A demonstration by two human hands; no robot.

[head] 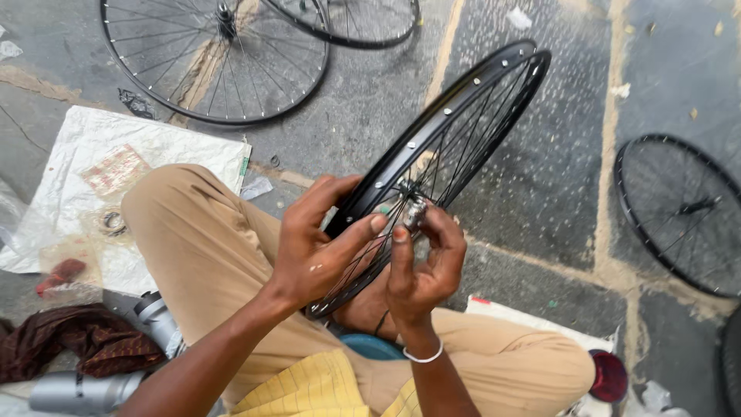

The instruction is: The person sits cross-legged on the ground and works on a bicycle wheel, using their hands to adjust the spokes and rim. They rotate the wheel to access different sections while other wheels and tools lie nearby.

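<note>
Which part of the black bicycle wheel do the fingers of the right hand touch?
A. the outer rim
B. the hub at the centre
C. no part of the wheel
B: the right hand pinches the metal hub at the centre of the black bicycle wheel, while the left hand grips its rim.

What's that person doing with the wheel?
A person sits on the stone floor with a black bicycle wheel held up on edge over their lap. The left hand grips the rim, and the right hand pinches the hub at the middle. More wheels lie flat on the floor nearby.
</note>
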